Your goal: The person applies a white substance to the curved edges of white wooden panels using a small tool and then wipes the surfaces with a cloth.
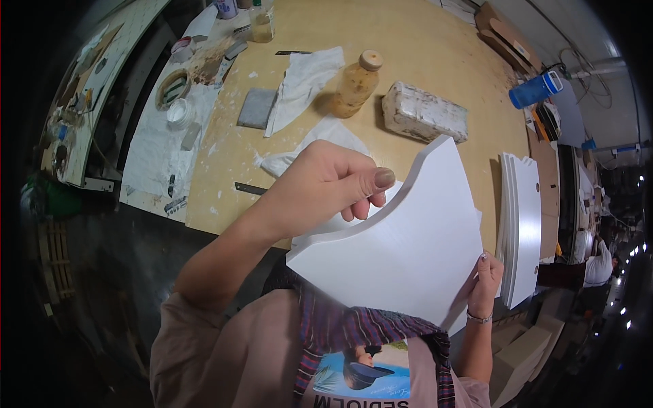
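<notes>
A white panel (415,251) with a concave curved edge is tilted up in front of my body. My right hand (483,285) grips its right edge, thumb on the front face and fingers out of sight behind. By the curved edge, my left hand (333,178) is closed, its thumb laid over the bent fingers; whatever is inside it, if anything, is hidden. Behind the panel, part of another white surface shows on the wooden table (422,47). A crumpled white cloth (320,139) lies just beyond my left hand.
Farther back are a plastic bottle (357,85), a stained white block (425,112), a grey pad (257,108) and another white cloth (307,81). White panels (520,224) stand stacked at the right. A blue jug (534,90) is beyond them. Tape roll (173,90) and tub (179,113) sit left.
</notes>
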A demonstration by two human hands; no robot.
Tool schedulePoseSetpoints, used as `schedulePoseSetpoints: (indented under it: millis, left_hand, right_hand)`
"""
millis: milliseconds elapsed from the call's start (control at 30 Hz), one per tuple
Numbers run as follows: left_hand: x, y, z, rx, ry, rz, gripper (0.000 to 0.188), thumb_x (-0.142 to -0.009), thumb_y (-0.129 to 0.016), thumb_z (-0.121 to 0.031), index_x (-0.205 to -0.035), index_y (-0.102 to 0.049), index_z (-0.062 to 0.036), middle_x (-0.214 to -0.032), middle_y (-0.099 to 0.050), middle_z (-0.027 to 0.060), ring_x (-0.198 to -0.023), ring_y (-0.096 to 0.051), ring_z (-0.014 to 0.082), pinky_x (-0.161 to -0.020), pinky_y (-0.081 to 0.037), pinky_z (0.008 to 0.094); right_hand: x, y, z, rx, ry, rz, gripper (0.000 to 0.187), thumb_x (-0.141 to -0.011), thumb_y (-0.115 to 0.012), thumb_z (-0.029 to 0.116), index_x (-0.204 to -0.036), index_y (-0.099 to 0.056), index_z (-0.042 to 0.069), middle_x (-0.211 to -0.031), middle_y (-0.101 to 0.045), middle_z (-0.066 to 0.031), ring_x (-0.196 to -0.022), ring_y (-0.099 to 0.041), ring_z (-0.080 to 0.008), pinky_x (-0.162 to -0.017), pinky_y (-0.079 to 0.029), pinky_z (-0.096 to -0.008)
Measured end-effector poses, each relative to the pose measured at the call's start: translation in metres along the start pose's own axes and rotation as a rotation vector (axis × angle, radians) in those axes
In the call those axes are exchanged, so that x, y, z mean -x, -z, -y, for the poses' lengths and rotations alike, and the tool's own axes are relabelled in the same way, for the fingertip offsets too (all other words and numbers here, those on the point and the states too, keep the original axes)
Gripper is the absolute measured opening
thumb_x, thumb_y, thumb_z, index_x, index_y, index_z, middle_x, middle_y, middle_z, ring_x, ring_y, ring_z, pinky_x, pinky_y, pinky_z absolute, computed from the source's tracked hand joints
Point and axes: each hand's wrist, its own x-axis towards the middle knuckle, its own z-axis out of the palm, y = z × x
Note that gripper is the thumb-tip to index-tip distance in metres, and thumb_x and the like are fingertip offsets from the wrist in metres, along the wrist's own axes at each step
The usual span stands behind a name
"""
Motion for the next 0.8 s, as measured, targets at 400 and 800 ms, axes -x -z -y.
schedulePoseSetpoints:
  millis: [400, 800]
  left_hand:
    - [0.002, 0.002, 0.023, -0.047, -0.338, -0.096, 0.034, -0.097, -0.051, -0.022, -0.087, -0.067, 0.0055, -0.077, -0.065, 0.0092, -0.073, -0.063, 0.0138, -0.070, -0.048, 0.0248]
    - [0.009, -0.011, 0.001, -0.083, -0.185, -0.009, 0.039, -0.074, -0.070, -0.005, -0.110, -0.059, 0.0034, -0.079, -0.062, 0.0031, -0.073, -0.056, 0.0086, -0.070, -0.045, 0.0238]
  right_hand:
    - [-0.006, -0.009, 0.007, -0.027, 0.009, 0.006, 0.046, -0.096, -0.050, 0.028, -0.063, -0.028, 0.006, -0.060, -0.026, 0.0044, -0.057, -0.022, -0.0066, -0.051, -0.017, -0.0262]
    - [-0.007, -0.011, 0.009, -0.001, 0.008, 0.032, 0.047, -0.096, -0.050, 0.031, -0.063, -0.030, 0.005, -0.060, -0.027, 0.0041, -0.058, -0.024, -0.0067, -0.051, -0.017, -0.0267]
